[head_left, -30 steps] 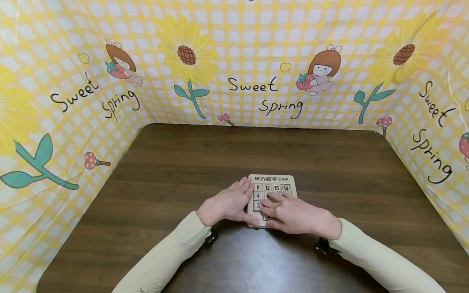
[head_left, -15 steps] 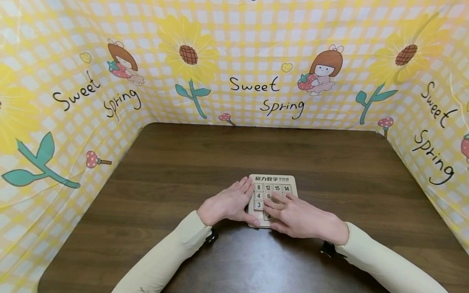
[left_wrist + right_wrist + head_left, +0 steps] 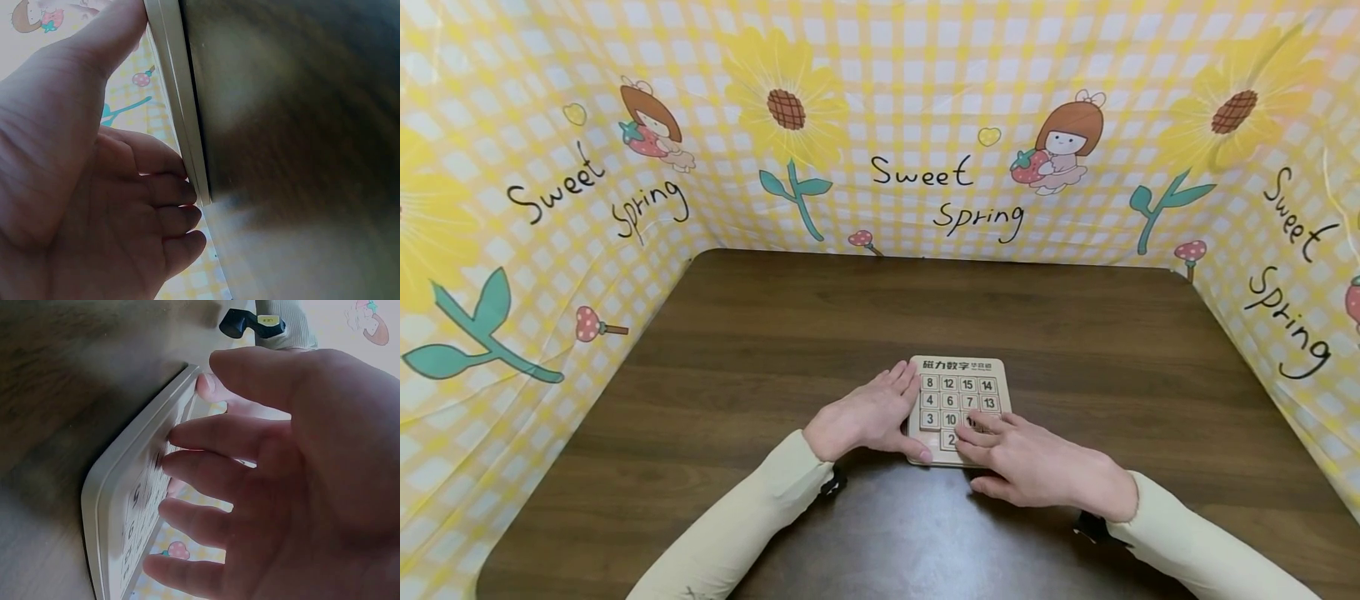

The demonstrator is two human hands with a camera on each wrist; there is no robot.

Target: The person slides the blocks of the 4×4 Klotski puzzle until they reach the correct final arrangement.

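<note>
A pale number slide puzzle (image 3: 961,366) lies flat on the table, with dark printed characters across its far strip. Its top row reads 8, 12, 15, 14, and the near-left slot (image 3: 929,440) holds no tile, just left of tile 2 (image 3: 950,440). My left hand (image 3: 872,412) braces the board's left side, fingers along the edge and thumb at the near-left corner. The left wrist view shows those fingertips (image 3: 187,192) against the board's side. My right hand (image 3: 1037,458) has its fingers extended, fingertips over the lower-right tiles, hiding several of them; its thumb is off the near edge.
The dark wooden table (image 3: 820,308) surrounds the puzzle. A yellow checked cloth (image 3: 917,125) with sunflowers and lettering stands along the back and both sides. Each wrist wears a black strap piece, such as the one at the right sleeve (image 3: 1210,533).
My right hand has slid right and toward me across the board, uncovering tiles 6, 7, 13, 10 and 2. My left hand has stayed at the left edge.
</note>
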